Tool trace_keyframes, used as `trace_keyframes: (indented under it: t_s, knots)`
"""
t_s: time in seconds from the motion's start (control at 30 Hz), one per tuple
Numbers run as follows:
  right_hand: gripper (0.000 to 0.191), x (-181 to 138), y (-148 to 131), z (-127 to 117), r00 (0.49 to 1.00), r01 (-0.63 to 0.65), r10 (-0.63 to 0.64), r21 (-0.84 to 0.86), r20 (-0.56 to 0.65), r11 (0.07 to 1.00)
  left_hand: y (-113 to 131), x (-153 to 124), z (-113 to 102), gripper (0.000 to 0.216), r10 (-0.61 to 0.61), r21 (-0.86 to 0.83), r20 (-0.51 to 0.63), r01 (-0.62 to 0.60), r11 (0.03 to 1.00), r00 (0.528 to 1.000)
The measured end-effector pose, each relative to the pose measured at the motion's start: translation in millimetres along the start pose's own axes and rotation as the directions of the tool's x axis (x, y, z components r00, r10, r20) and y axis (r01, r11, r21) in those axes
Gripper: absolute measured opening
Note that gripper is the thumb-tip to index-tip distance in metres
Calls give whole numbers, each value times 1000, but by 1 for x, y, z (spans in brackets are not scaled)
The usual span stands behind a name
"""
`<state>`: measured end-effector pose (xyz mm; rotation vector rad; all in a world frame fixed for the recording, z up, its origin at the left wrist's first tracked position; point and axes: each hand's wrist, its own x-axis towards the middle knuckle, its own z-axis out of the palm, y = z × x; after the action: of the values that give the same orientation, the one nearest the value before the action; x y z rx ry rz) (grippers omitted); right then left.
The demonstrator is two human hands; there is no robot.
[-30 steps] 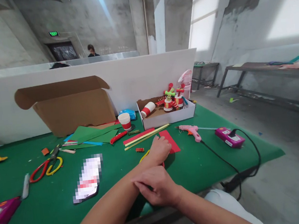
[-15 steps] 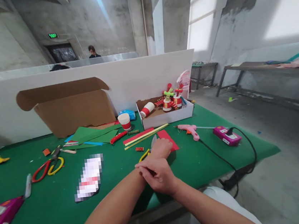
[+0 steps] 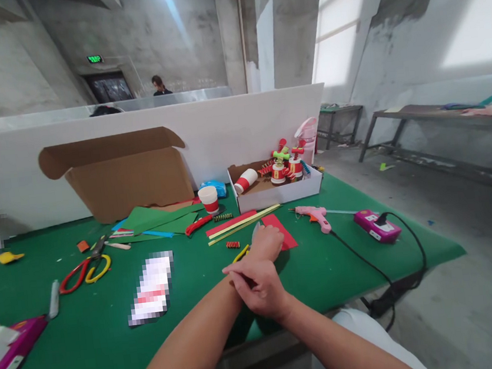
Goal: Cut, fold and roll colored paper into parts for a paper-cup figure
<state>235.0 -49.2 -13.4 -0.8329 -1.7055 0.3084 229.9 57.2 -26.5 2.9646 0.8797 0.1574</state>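
While the right hand (image 3: 260, 286), fingers loosely curled, rests on the left arm (image 3: 200, 329), the left hand (image 3: 268, 242) lies half-curled over one pair of scissors (image 3: 256, 230); whether either hand grips anything is hard to tell; one red card (image 3: 280, 229) lies partly behind that hand; two pale-yellow strips (image 3: 241, 223) and one red coil spring (image 3: 233, 244) lie near.

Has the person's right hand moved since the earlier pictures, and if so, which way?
Yes. Judged against the small red coil lying on the table, the right hand has moved forward, away from the person, and is now nearer to the coil.
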Motion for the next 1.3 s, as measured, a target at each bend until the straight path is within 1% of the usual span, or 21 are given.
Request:
trace_keyframes:
  t_s: [0.17,0.3,0.4,0.47,0.53,0.57,0.6,0.67,0.7,0.73,0.77,0.8,0.83,0.87,0.93,1.03,1.1,1.13,1.2,1.27,1.3]
  knots:
    - [25,2,-1,-6,998,-53,53,12,-22,999,-9,6,1,15,8,-17,26,-8,1000,1000]
    - [26,1,-3,-10,1000,-10,10,11,13,1000,-7,9,6,10,16,-20,31,-16,1000,999]
    - [26,0,-4,-10,999,8,-8,5,33,1000,1,13,4,12,-14,-29,-17,14,999,1000]
    - [24,0,-2,-9,998,-53,52,41,18,998,1,11,-4,17,-45,-52,-73,41,998,996]
    - [20,1,2,-8,975,-218,223,134,-22,967,-5,0,-19,20,-91,-84,-146,80,993,985]
    - [18,2,6,-7,936,-335,350,208,-36,919,-10,-10,-27,22,-124,-101,-188,106,989,974]
    - [18,3,10,-8,872,-459,489,295,-33,838,-15,-22,-35,25,-163,-113,-230,140,984,959]
    - [24,7,18,-11,687,-649,725,493,52,579,-26,-55,-46,27,-208,-132,-329,173,976,921]
    - [28,10,21,-13,600,-687,790,585,124,430,-30,-73,-49,26,-197,-151,-440,144,978,876]
    - [34,13,23,-16,540,-686,817,668,203,288,-34,-91,-49,25,-162,-140,-518,104,985,840]
    - [43,16,25,-19,522,-665,803,726,286,173,-36,-107,-48,26,-110,-110,-553,59,992,826]
    - [54,18,26,-22,529,-643,773,760,349,97,-39,-122,-44,28,-61,-72,-573,24,997,817]
    - [62,20,27,-24,541,-634,742,772,396,50,-41,-134,-38,30,-17,-37,-580,-5,999,815]
    - [65,22,27,-25,545,-635,727,771,417,34,-43,-144,-32,31,16,-12,-583,-28,1000,812]
    - [54,23,30,-24,528,-661,752,747,394,72,-47,-156,-20,33,-5,-38,-595,-22,999,804]
    - [32,21,37,-19,498,-684,821,708,279,175,-52,-163,-7,31,-162,-236,-626,12,972,763]
    - [26,21,40,-15,488,-693,835,694,255,193,-55,-164,-3,29,-238,-371,-630,-17,929,739]
    - [24,22,41,-14,468,-709,839,685,278,169,-56,-164,-3,29,-253,-412,-626,-38,910,738]
    - [32,23,42,-12,392,-765,846,638,361,82,-57,-166,-4,29,-251,-444,-599,-55,894,761]
    - [43,25,43,-11,315,-807,866,590,388,30,-57,-168,-8,28,-274,-446,-544,4,895,793]
    - [45,26,44,-11,300,-817,880,575,368,38,-57,-169,-11,27,-314,-454,-506,62,889,804]
